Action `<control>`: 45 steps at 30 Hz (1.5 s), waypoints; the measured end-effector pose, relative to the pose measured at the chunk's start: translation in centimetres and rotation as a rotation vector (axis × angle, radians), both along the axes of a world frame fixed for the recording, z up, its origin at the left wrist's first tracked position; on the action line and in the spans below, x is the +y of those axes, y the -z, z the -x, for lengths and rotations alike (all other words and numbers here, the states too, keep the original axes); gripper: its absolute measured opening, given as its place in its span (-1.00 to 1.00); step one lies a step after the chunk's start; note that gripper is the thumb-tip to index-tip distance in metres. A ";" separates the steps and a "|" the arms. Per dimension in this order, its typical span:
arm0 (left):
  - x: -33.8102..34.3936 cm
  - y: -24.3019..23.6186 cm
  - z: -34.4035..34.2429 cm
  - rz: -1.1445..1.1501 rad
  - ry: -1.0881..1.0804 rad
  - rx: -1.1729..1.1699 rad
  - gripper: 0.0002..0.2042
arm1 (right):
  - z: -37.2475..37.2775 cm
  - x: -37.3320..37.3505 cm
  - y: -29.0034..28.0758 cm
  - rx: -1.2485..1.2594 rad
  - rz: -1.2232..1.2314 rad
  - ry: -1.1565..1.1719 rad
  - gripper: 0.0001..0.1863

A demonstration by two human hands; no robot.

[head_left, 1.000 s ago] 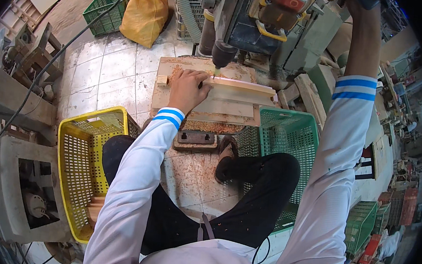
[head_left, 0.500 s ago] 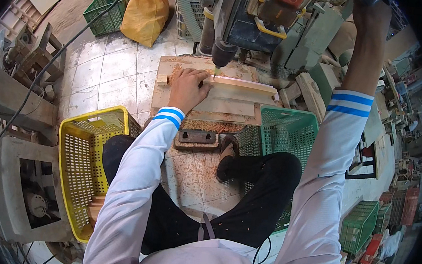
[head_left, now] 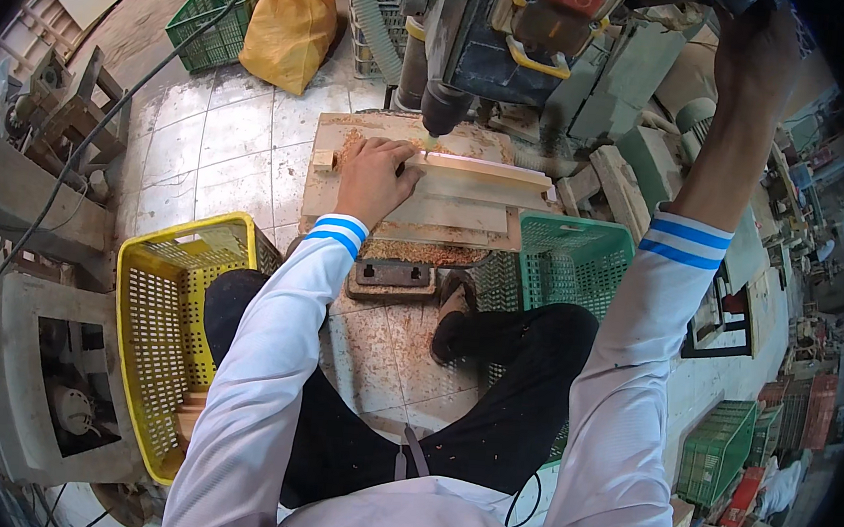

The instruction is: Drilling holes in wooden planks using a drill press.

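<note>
A pale wooden strip (head_left: 490, 172) lies across the board-topped drill press table (head_left: 446, 212). My left hand (head_left: 377, 179) presses on its left end, fingers closed over the wood, with the thumb at the near edge. Just right of those fingers, the drill chuck (head_left: 444, 113) points down, its bit meeting or nearly meeting the strip. High at the right, my right hand (head_left: 755, 67) is wrapped round a dark lever handle (head_left: 734, 0) of the machine. Part of that grip is cut off by the picture's upper edge.
A yellow crate (head_left: 157, 331) with wooden pieces stands at my left, and a green crate (head_left: 580, 239) sits right of the table. The machine's switch box (head_left: 559, 20) hangs above. Wood shavings (head_left: 423, 253) lie along the table's near side. A cable (head_left: 103, 125) crosses the left.
My right hand has shifted a little to the right and toward me, its forearm lowering with it. The chuck sits slightly lower. The left hand and the strip stay in place.
</note>
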State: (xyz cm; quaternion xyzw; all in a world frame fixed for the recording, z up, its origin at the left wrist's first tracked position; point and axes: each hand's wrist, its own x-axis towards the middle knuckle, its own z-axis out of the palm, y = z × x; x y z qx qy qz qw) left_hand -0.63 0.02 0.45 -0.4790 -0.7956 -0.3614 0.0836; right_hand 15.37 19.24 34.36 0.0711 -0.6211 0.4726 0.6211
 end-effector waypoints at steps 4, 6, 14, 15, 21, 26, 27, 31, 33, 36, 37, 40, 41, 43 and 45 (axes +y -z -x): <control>0.0 0.1 0.1 0.025 -0.001 0.005 -0.69 | -1.0 -0.1 0.5 0.031 0.019 0.018 -0.65; 0.1 0.2 0.2 0.015 0.000 0.011 -0.69 | -1.8 0.0 0.9 0.041 -0.022 0.055 -0.68; 0.1 0.5 0.3 -0.016 0.017 0.046 -0.71 | -6.7 -0.7 6.0 -0.169 -0.736 1.162 -0.77; 0.1 0.6 0.4 0.013 0.003 0.034 -0.71 | -7.3 -1.2 7.1 -0.204 -0.776 1.216 -0.77; 0.3 0.9 0.5 -0.040 -0.003 0.046 -0.71 | -8.4 -5.3 12.1 0.044 -0.038 0.201 -0.76; 0.2 0.8 0.4 -0.024 0.012 0.046 -0.71 | -8.9 -7.9 16.0 -0.141 -0.041 0.530 -0.63; 0.2 0.7 0.4 -0.015 0.001 0.043 -0.71 | -9.0 -8.0 16.9 -0.202 -0.037 0.537 -0.59; 0.1 0.5 0.2 0.003 -0.006 0.058 -0.70 | -9.2 -7.6 20.2 -0.239 -0.047 0.505 -0.57; 0.1 0.4 0.2 0.020 -0.018 0.072 -0.69 | -9.0 -7.2 21.7 -0.212 -0.096 0.488 -0.57; 0.0 0.2 0.2 0.007 0.016 0.009 -0.68 | -8.7 -7.1 23.4 -0.216 -0.124 0.452 -0.56; 0.0 0.2 0.2 0.015 0.018 -0.012 -0.68 | -8.6 -7.1 23.9 -0.210 -0.129 0.470 -0.55; 0.0 0.2 0.2 0.026 0.019 -0.021 -0.68 | -8.2 -6.9 25.0 -0.180 -0.152 0.472 -0.54; 0.0 0.2 0.3 0.001 0.034 0.008 -0.67 | -8.2 -6.8 25.4 -0.177 -0.167 0.469 -0.54; 0.1 0.3 0.3 0.000 0.033 0.000 -0.67 | -8.1 -6.4 26.2 -0.195 -0.169 0.496 -0.52; 0.2 0.3 0.4 -0.031 0.044 0.004 -0.67 | -8.1 -6.2 27.5 -0.197 -0.186 0.488 -0.52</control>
